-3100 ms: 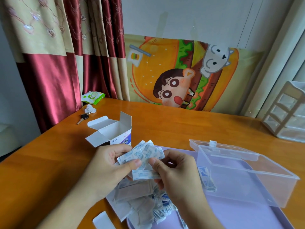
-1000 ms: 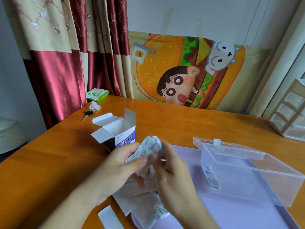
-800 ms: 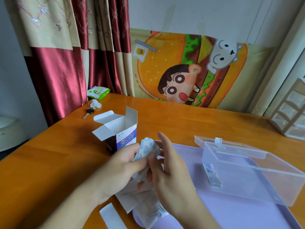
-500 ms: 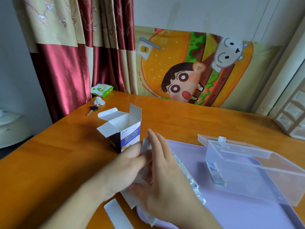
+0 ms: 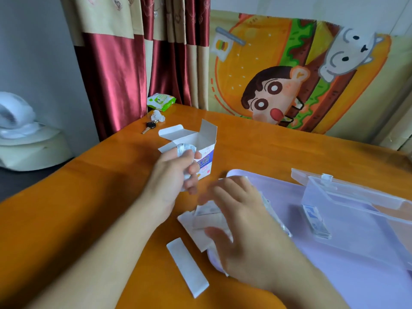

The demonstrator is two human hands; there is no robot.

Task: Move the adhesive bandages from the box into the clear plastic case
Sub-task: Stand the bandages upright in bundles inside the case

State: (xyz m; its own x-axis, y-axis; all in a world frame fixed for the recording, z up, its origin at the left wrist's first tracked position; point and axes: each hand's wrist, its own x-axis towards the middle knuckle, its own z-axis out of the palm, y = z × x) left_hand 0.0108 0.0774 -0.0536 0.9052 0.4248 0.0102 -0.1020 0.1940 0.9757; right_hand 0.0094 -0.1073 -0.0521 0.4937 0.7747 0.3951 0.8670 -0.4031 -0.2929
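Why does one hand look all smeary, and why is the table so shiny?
Head view: the right hand is motion-blurred over the loose bandages; the left hand, gripping a crumpled wrapper, is sharper. Head view: soft daylight leaves pale glare on the orange table, and the wide lens bends the edges.

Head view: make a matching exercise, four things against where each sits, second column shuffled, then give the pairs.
Things:
1. open bandage box
2. key
3. clear plastic case
4. crumpled clear wrapper

Places:
A. on the lilac tray
B. gripped in the left hand
C. standing on the table behind the left hand
D. at the table's far left corner, near the green packet

Pairs: 1-C, 2-D, 3-A, 4-B
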